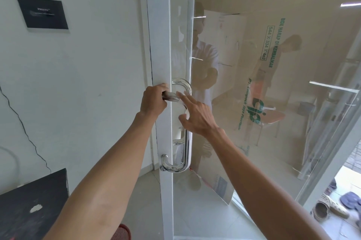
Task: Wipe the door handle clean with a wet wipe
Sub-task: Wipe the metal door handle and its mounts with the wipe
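A chrome D-shaped door handle [188,142] runs upright on the white-framed glass door [163,44]. My left hand [154,100] is closed around a short chrome part of the handle [172,96] at the door's edge, near the handle's top. My right hand [197,115] lies over the upper half of the handle with its fingers spread. It presses a white wet wipe [184,107] against the bar between forefinger and thumb. The palm hides most of the wipe. The handle's lower curve [173,168] is bare.
A black plaque [42,12] hangs on the white wall at the left. A black surface [33,204] sits at the lower left and a red mesh object [122,232] below. Printed cardboard [273,48] stands behind the glass, which reflects people. Shoes [330,205] lie at the lower right.
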`<action>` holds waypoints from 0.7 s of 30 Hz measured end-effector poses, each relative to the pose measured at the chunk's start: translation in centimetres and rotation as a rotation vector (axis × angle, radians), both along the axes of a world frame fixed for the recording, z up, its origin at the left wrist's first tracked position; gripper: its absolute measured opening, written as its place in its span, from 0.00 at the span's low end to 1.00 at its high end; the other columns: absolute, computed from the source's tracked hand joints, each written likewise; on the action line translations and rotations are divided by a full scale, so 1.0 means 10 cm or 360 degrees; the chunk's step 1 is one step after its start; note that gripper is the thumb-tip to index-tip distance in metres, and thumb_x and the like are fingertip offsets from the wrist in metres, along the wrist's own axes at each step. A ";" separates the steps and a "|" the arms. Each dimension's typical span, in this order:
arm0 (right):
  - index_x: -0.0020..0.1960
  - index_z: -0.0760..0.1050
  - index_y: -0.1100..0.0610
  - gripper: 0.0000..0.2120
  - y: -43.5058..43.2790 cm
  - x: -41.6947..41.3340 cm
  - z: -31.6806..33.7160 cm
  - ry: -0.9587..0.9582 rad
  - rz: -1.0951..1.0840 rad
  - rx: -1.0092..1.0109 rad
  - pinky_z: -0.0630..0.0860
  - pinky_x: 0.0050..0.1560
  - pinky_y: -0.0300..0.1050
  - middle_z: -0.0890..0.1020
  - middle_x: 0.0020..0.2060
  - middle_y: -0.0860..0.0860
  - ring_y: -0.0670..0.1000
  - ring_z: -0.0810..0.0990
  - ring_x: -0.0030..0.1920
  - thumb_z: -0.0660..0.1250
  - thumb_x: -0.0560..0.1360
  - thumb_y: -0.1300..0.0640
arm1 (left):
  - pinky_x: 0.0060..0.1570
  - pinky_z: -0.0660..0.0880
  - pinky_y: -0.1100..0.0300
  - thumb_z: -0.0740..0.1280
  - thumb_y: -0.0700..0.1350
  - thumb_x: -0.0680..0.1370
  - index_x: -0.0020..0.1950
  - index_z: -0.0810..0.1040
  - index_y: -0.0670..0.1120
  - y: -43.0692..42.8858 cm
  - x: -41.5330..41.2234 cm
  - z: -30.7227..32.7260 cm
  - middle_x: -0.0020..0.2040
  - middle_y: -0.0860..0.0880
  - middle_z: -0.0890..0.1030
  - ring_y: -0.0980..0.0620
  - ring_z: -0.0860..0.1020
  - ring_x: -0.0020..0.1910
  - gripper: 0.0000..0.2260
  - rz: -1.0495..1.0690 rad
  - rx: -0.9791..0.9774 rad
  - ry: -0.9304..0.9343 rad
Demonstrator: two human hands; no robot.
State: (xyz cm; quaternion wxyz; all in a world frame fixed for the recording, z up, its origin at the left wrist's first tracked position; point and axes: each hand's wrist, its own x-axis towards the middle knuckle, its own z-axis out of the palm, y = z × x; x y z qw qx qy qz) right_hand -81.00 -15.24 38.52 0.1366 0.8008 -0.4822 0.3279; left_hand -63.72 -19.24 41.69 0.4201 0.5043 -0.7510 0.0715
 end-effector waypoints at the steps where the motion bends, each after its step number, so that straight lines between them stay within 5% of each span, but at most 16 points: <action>1: 0.76 0.56 0.49 0.38 0.00 -0.07 -0.01 0.0057 0.0024 0.0041 0.78 0.39 0.48 0.68 0.72 0.55 0.59 0.81 0.43 0.63 0.68 0.59 | 0.45 0.79 0.51 0.65 0.26 0.66 0.44 0.82 0.40 0.00 0.00 0.00 0.45 0.45 0.84 0.42 0.80 0.42 0.14 0.0008 0.0005 -0.0004; 5: 0.76 0.58 0.52 0.33 -0.03 -0.23 -0.04 0.0022 -0.0041 0.0105 0.80 0.41 0.55 0.72 0.70 0.53 0.60 0.82 0.41 0.67 0.75 0.61 | 0.49 0.78 0.52 0.64 0.26 0.65 0.45 0.82 0.38 0.01 -0.01 0.00 0.48 0.43 0.83 0.39 0.80 0.45 0.14 0.0025 0.0041 0.0019; 10: 0.68 0.69 0.56 0.22 -0.02 -0.10 0.02 -0.0163 -0.0141 -0.0001 0.77 0.40 0.49 0.83 0.54 0.53 0.60 0.82 0.44 0.67 0.76 0.53 | 0.47 0.80 0.50 0.64 0.26 0.66 0.45 0.82 0.39 0.05 -0.02 0.02 0.47 0.45 0.84 0.39 0.80 0.44 0.14 0.0039 0.0050 0.0001; 16: 0.69 0.62 0.56 0.26 -0.10 0.19 0.14 -0.0307 -0.0271 0.0096 0.74 0.37 0.49 0.84 0.46 0.54 0.61 0.81 0.42 0.68 0.75 0.52 | 0.46 0.79 0.50 0.63 0.26 0.66 0.44 0.82 0.41 0.09 -0.03 0.02 0.45 0.46 0.83 0.42 0.79 0.42 0.14 0.0060 0.0053 -0.0006; 21: 0.56 0.68 0.57 0.18 -0.10 0.14 -0.05 -0.0666 -0.0266 0.0146 0.70 0.33 0.49 0.81 0.36 0.56 0.60 0.78 0.36 0.68 0.75 0.46 | 0.43 0.77 0.52 0.61 0.26 0.65 0.42 0.80 0.39 0.09 -0.02 0.01 0.44 0.44 0.82 0.40 0.78 0.41 0.13 0.0033 0.0064 0.0003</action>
